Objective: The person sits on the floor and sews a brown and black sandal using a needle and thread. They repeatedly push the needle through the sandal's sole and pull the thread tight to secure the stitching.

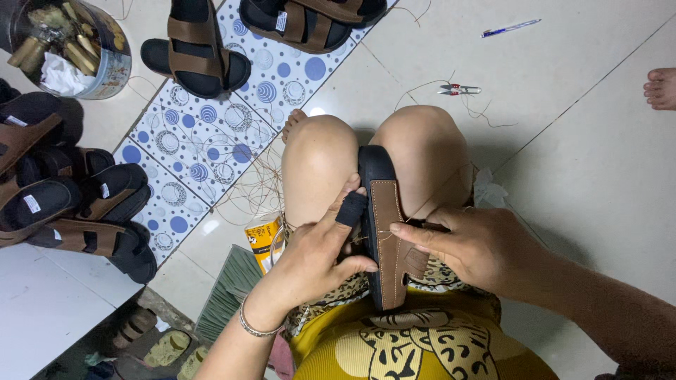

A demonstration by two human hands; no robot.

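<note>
A black-soled sandal with a brown strap point(384, 211) stands on edge between my knees. My left hand point(317, 246) grips its side, with a black cover on the index finger pressed against the sole's rim. My right hand point(473, 243) rests on the other side, its fingers pinched at the strap where a thin thread runs. Whether a needle is in those fingers is too small to tell.
Several finished brown sandals point(70, 197) lie at the left, and two more point(204, 49) on a dotted mat point(211, 134). A tin of tools point(67, 46), thread snips point(459, 89), a pen point(510, 28), a yellow box point(264, 239) and another person's foot point(662, 88) lie around.
</note>
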